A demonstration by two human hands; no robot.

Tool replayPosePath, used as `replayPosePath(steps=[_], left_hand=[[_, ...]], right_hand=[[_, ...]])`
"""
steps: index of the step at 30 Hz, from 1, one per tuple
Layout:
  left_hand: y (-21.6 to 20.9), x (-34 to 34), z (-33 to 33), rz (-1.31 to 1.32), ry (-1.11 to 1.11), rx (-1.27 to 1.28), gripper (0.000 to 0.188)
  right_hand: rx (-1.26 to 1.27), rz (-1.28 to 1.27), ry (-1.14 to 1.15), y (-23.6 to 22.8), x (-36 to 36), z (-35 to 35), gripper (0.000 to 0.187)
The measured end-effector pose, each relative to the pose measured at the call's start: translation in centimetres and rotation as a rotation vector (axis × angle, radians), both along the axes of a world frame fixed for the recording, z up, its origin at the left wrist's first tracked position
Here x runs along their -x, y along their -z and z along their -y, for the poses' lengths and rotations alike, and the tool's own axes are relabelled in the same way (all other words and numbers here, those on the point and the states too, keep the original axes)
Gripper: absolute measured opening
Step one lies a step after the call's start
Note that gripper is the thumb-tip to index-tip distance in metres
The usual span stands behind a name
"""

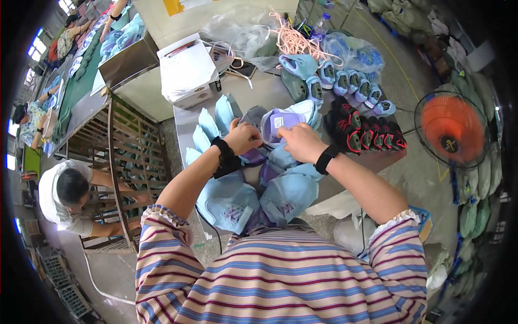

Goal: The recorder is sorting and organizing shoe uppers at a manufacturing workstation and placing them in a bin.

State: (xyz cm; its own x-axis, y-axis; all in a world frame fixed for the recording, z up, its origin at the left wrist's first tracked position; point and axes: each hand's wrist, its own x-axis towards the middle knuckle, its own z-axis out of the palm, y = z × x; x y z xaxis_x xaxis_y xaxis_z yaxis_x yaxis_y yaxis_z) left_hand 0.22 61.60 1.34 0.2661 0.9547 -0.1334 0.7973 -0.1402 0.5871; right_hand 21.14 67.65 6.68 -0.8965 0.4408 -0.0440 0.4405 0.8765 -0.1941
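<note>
A light blue shoe upper with purple lining (278,120) and a white label inside is held over the near edge of the table. My right hand (303,143) grips its near edge, thumb and fingers closed. My left hand (244,137) is closed in a pinch beside it, next to a dark grey rounded piece (253,115); what its fingertips hold is hidden. Two light blue shoe uppers with purple laces, a left one (229,202) and a right one (290,197), lie closest to me. More light blue uppers (208,127) stand in a row left of my left hand.
Black-and-red shoes (367,131) and small blue shoes (353,82) line the table's right side. Pink laces (297,40), a bottle (322,24) and a paper-topped box (186,67) stand behind. An orange fan (453,127) is right; a co-worker (67,189) reaches into a slatted rack (113,162) left.
</note>
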Motion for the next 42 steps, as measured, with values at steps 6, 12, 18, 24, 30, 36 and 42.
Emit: replayPosePath(steps=[6, 12, 18, 24, 30, 36, 42], left_hand=[[1.2, -0.9, 0.2, 0.054, -0.043, -0.150, 0.016], [0.9, -2.3, -0.4, -0.062, -0.084, -0.107, 0.019], [0.9, -3.6, -0.7, -0.101, -0.045, -0.149, 0.033], [1.5, -3.8, -0.7, -0.048, -0.049, -0.003, 0.027], [2.3, -4.7, -1.4, 0.025, 0.038, 0.020, 0.029], [1.4, -4.9, -1.5, 0.245, -0.042, 0.007, 0.030], [1.0, -3.3, -2.1, 0.367, -0.187, 0.029, 0.023]], right_hand=[[0.009, -0.230, 0.126, 0.1, 1.6, 0.7, 0.014], [-0.027, -0.254, 0.170, 1.1, 1.6, -0.6, 0.019], [0.167, -0.387, 0.173, 1.6, 0.8, -2.0, 0.020], [1.199, -1.301, 0.281, -2.0, -1.0, -0.8, 0.014], [1.337, -1.520, 0.035, -4.6, -0.6, 0.1, 0.018], [1.026, -1.010, 0.194, -6.1, -0.6, -0.8, 0.019], [0.701, -0.920, 0.374, -1.6, 2.8, -0.5, 0.019]])
